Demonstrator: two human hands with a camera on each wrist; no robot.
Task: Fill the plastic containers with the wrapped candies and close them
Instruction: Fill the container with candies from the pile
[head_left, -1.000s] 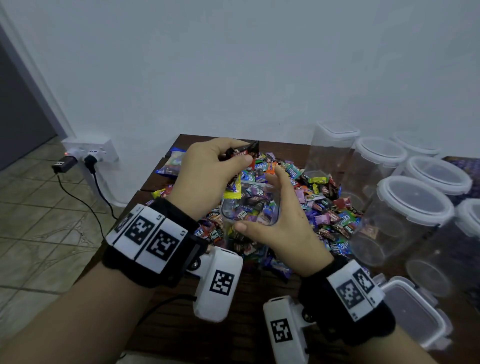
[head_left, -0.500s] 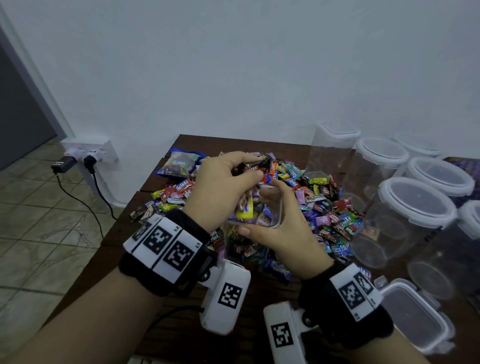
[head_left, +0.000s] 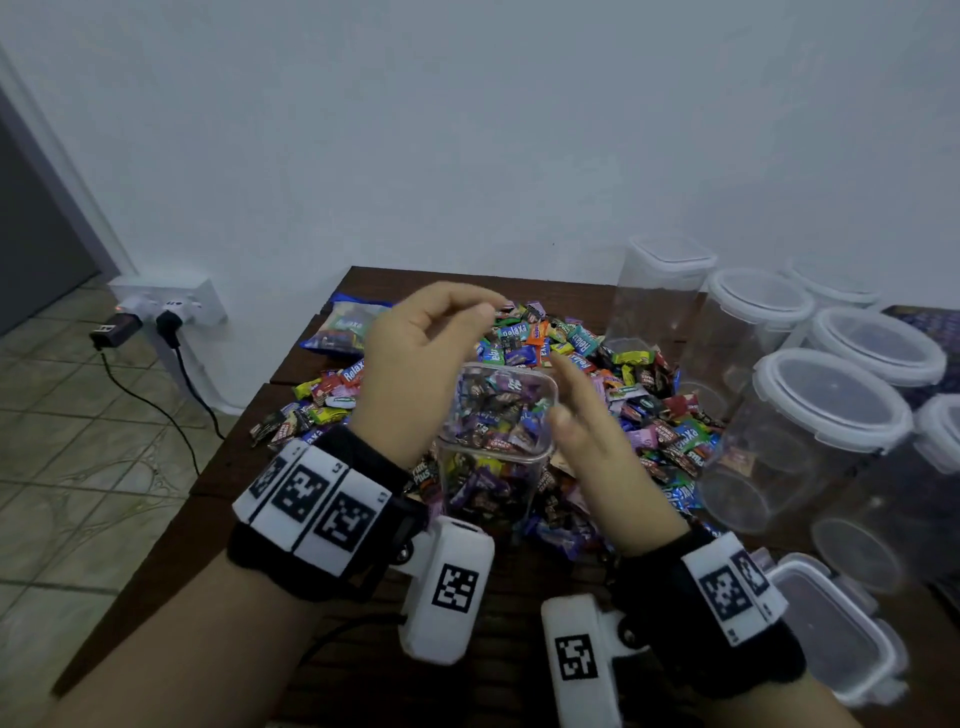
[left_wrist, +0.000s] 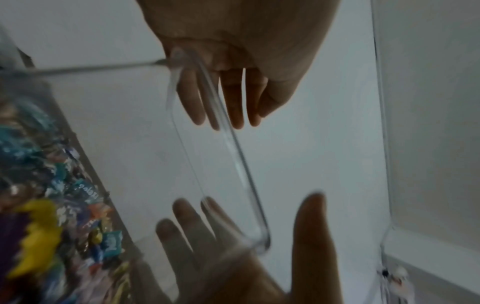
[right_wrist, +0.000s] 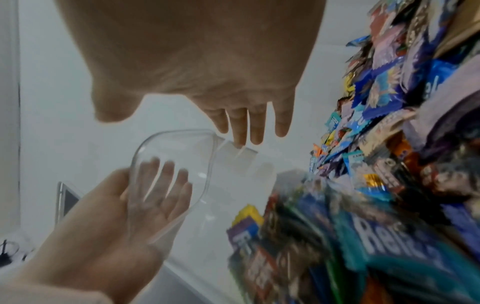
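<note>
Since half a second ago both hands have let go: the left hand, which was pushing candies into the mouth of the open container, has lifted away empty, and the right hand, which was wrapped round the container's wall, has opened and drawn back from it.

The open container is a clear, square-mouthed plastic tub standing upright at the centre of the head view, lidless and packed almost to its rim with wrapped candies. The left hand hovers just left of and above the rim, fingers loosely bent, thumb and forefinger near each other with nothing between them. The right hand sits just right of the tub, fingers spread and straight, holding nothing; whether a fingertip grazes the wall cannot be told. In the left wrist view the container's rim runs between the two released hands; in the right wrist view the same rim shows the left hand's fingers through the clear wall.

Round the tub spreads the candy pile, covering the middle of the dark wooden table. At the right of the frame stand lidded containers, clear and empty, with a tall square container behind them. A flat lidded box lies at lower right. At upper left of the pile lies a candy bag. On the wall at left, a socket carries plugs and cables.
</note>
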